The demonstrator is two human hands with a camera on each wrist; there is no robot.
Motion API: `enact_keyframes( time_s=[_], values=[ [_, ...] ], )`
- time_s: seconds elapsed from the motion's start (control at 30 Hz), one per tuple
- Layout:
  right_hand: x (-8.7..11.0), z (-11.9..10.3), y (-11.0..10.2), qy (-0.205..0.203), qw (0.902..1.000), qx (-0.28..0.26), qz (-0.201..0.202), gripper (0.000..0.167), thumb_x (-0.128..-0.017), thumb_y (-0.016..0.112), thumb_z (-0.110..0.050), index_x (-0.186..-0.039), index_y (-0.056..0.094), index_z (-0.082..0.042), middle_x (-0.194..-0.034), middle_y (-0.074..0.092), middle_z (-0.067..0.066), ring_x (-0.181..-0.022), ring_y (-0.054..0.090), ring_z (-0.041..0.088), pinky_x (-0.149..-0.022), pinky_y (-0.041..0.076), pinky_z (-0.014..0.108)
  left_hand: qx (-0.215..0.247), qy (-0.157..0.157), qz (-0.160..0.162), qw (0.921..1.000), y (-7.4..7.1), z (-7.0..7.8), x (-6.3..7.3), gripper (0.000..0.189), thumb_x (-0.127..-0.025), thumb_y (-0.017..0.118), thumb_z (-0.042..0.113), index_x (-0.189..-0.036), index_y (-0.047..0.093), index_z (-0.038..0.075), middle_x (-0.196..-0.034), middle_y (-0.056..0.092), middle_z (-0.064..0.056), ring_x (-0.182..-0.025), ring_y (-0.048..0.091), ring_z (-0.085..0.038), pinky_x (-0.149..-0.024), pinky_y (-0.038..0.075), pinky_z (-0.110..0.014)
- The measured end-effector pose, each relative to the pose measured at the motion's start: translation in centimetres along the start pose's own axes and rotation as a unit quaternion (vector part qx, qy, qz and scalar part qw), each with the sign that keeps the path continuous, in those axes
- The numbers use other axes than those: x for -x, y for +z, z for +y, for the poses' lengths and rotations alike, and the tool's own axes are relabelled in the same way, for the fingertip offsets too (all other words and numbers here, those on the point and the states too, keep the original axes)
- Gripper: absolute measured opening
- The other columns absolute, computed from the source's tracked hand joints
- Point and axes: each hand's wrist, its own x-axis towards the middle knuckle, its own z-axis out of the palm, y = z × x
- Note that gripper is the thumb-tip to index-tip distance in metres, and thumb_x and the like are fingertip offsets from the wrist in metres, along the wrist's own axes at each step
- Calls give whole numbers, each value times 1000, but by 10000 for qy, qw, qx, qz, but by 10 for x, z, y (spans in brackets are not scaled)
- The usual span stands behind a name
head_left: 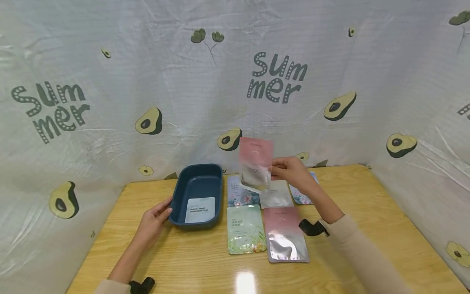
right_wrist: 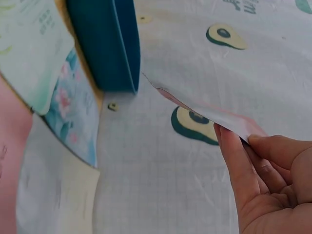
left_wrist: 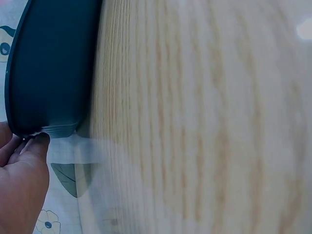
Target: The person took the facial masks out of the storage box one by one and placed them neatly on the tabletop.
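Note:
A pink-and-silver sheet mask packet (head_left: 255, 163) is pinched at its right edge between the thumb and fingers of my right hand (head_left: 291, 173). It is held up above the packets on the table; the right wrist view shows this packet (right_wrist: 209, 114) nearly edge-on. My left hand (head_left: 156, 220) grips the near left rim of a dark blue plastic bin (head_left: 216, 222). Inside that bin lies a white packet (head_left: 200, 210) with dark print. In the left wrist view, the left hand's fingertips (left_wrist: 36, 141) meet the rim of the bin (left_wrist: 48, 87).
On the wooden table (head_left: 183, 261), right of the bin, lie a green packet (head_left: 246, 230), a pink-and-silver packet (head_left: 286, 234), a blue floral packet (head_left: 236, 192), a pale packet (head_left: 279, 196) and another floral packet (head_left: 302, 198). A printed cloth (head_left: 198, 102) hangs behind.

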Motion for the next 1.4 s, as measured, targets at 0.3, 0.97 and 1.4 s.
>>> enact_keyframes(
  time_s=[0.3,0.97,1.4],
  values=[
    [22,21,-28,41,9988,490,43,25,-103,63,-17,-115,70,3,-110,73,17,-92,75,19,-83,61,32,-107,-188,57,9998,0,-2,5,54,-108,49,8,-158,30,-3,-164,28,-20,-128,48,7,-102,45,-16],
    [89,45,-91,55,9982,573,167,35,-104,61,-18,-125,66,10,-118,69,26,-94,73,10,-83,61,31,-139,-130,21,9998,0,5,4,54,-108,48,8,-158,28,-4,-164,27,-18,-139,42,-4,-106,42,-21],
    [132,78,-112,296,9957,787,398,34,-105,58,-12,-126,62,15,-112,72,18,-91,72,6,-78,62,29,-140,-65,-12,9999,3,4,3,54,-109,45,8,-158,26,-5,-164,26,-21,-145,35,-15,-105,43,-17]
  ],
)
